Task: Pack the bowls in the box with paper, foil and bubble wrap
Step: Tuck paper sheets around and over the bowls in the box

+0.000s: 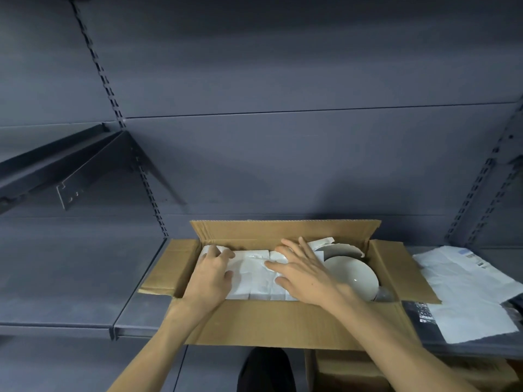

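An open cardboard box (271,321) stands on a grey shelf, flaps spread. Inside, white paper (252,278) covers the left and middle. At the right end a white bowl (353,274) lies uncovered, with another bowl rim (345,248) behind it. My left hand (210,275) rests flat on the paper at the box's left side, fingers apart. Spread over the paper's right part, beside the bowl, my right hand (305,271) presses down. Neither hand grips anything.
Crumpled sheets of paper (464,290) lie on the shelf right of the box, with a dark printed item (421,312) at their near edge. A grey shelf (70,278) runs to the left. Another cardboard box (368,372) sits below. A shelf bracket (93,162) hangs upper left.
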